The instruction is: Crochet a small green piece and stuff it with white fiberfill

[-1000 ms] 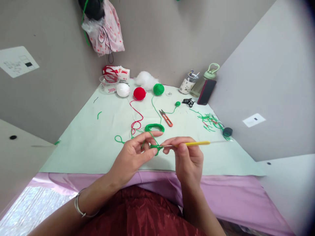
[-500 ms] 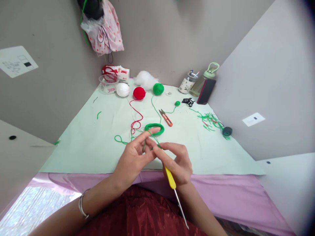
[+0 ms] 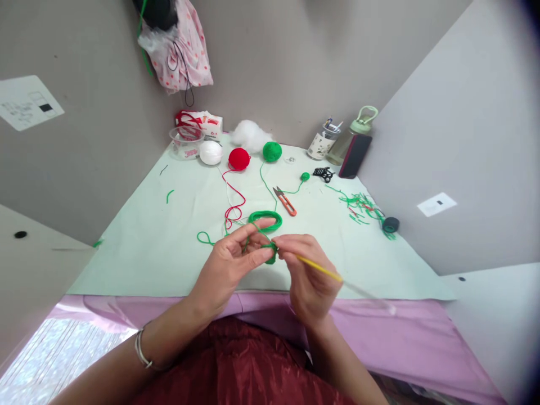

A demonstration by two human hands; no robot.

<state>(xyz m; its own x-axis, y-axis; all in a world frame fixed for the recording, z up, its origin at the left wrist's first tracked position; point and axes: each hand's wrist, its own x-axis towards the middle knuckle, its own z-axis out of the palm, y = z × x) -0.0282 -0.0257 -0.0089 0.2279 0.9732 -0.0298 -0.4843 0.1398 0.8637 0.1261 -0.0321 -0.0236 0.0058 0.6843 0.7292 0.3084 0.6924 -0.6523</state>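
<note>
**Hands meet at the green piece (image 3: pixel 271 254); hook (image 3: pixel 319 269) swings right**

Left hand (image 3: pixel 230 265) pinches it between thumb and fingers, above the worktop's (image 3: pixel 169 253) near edge. Right hand (image 3: pixel 311 278), closed round the hook, has turned: handle pointed at the lap, now slants out right. Tip seems buried in the stitches.

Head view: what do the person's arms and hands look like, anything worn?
No sleeves or gloves on either side. Thin silver bangles circle the wrist behind the left hand. The right hand and its wrist show nothing worn.
</note>
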